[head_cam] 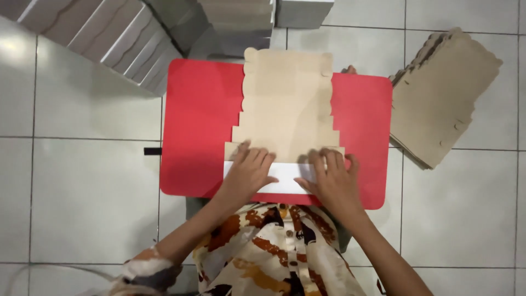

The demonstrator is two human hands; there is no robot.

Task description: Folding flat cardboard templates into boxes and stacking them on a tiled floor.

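Fingers (257,159) of the left hand (247,174) and right hand (332,181) press flat, gripping nothing, on the folded white flap (286,176) of a die-cut cardboard sheet (287,107) lying at twelve o'clock on the red worktop (200,126). A cardboard stack (438,98) sits at two o'clock, grey boxes (131,41) at eleven. Uneven pressure could skew the crease.

**Red table hemmed in by cardboard stacks**

Bare strips of the red table (200,126) are left open either side of the flat cardboard blank (287,104). The far edge is crowded by grey folded boxes (131,44); the right is flanked by stacked cardboard sheets (441,93).
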